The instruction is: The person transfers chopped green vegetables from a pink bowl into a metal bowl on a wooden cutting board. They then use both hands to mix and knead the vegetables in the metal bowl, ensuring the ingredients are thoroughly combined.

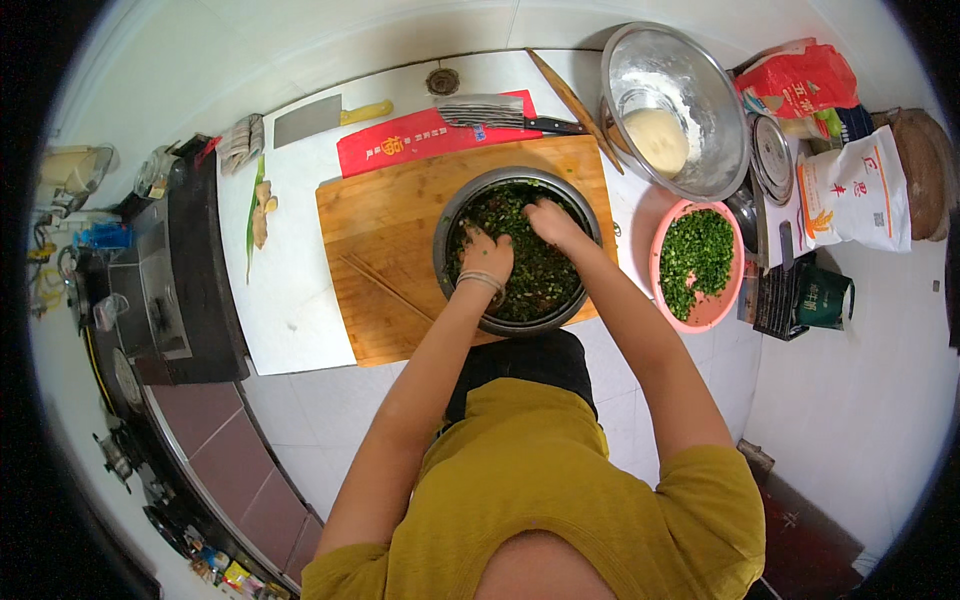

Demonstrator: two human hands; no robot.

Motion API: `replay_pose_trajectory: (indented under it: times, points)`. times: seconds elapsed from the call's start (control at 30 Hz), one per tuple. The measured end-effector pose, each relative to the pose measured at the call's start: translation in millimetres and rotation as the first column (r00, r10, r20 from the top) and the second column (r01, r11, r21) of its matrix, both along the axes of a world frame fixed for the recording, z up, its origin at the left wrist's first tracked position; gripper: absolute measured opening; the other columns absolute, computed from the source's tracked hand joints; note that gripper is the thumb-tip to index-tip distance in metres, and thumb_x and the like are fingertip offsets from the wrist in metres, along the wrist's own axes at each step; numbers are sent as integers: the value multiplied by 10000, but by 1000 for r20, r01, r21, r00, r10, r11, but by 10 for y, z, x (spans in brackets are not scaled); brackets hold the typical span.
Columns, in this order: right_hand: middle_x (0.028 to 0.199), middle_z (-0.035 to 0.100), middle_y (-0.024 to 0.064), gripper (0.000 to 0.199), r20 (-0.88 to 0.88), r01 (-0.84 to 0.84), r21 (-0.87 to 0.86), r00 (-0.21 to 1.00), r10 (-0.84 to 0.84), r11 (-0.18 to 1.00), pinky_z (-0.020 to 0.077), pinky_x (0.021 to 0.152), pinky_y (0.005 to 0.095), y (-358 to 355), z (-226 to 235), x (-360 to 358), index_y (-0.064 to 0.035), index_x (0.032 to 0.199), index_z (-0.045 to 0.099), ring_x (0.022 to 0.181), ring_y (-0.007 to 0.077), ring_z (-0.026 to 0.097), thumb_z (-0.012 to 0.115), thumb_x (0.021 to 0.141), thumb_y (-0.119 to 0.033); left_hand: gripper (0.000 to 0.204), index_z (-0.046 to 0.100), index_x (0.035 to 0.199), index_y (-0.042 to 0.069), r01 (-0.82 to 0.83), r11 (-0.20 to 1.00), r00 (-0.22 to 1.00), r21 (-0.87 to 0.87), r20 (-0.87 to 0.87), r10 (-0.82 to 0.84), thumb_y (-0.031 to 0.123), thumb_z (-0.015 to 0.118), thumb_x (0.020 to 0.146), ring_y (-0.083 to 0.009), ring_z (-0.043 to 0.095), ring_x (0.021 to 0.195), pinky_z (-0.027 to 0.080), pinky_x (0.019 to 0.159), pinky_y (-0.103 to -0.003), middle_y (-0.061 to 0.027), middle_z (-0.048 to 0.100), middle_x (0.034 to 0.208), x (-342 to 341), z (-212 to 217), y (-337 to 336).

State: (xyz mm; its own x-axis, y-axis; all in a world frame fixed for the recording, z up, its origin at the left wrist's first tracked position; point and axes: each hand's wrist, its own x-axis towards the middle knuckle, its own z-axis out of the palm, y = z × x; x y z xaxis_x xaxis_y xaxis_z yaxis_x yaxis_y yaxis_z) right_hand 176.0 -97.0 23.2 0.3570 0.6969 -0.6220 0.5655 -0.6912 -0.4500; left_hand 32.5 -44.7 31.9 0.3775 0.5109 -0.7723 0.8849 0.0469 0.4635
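A deep metal bowl (447, 290) holds a dark mix of chopped greens (535, 280). It sits at the right front of a wooden cutting board (385, 235). Both of my hands are inside the bowl. My left hand (487, 258) lies on the mix at the left, its fingers spread and partly sunk in, with green bits stuck to the skin. On the far right side of the bowl, my right hand (550, 222) has its fingers curled down into the greens, the tips hidden. A pair of chopsticks (385, 287) rests on the board left of the bowl.
Behind the board lie a cleaver (308, 121), a second knife (485, 112) on a red packet (390, 150), and a wooden rolling pin (570, 100). To the right stand a steel bowl (690, 70) with dough (656, 140) and a pink basin (738, 270) of chopped greens. Ginger (262, 215) lies left.
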Motion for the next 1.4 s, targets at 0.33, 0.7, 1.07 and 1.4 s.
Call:
replay_pose_trajectory:
  times: [0.33, 0.7, 1.07, 1.4]
  points:
    - [1192, 409, 203, 483, -319, 474, -181, 800, -508, 862, 303, 893, 425, 191, 21, 40, 1, 1135, 456, 1085, 325, 389, 398, 810, -352, 467, 343, 1260, -39, -200, 980, 976, 8, 91, 198, 239, 376, 886, -316, 431, 1061, 428, 859, -392, -213, 371, 1235, 158, -319, 183]
    - [992, 559, 127, 475, -561, 581, -81, 645, -519, 810, 387, 784, 315, -70, -26, 11, 19, 1052, 521, 875, 228, 510, 542, 671, -265, 282, 525, 1104, 9, -681, 686, 684, -256, 110, 721, 57, 407, 852, -193, 461, 481, 414, 451, -313, -172, 561, 692, 57, -176, 74]
    - [1314, 306, 249, 654, 161, -207, 165, 970, 180, 964, 316, 964, 433, -460, 613, -429, -85, 1313, 297, 1117, 399, 419, 484, 739, -337, 432, 411, 1241, 65, -567, 650, 657, -506, 197, 727, 16, 395, 812, -210, 480, 939, 409, 771, -316, -146, 471, 1160, -149, 167, 191]
    - [1051, 529, 218, 557, 336, -327, -37, 886, 320, 944, 435, 791, 464, -554, 712, -1202, -29, 1234, 410, 901, 348, 542, 429, 778, -349, 362, 432, 1209, 119, -240, 791, 804, -563, 341, 487, 199, 431, 856, -256, 256, 1221, 266, 957, -472, -119, 277, 1340, -337, 101, 172]
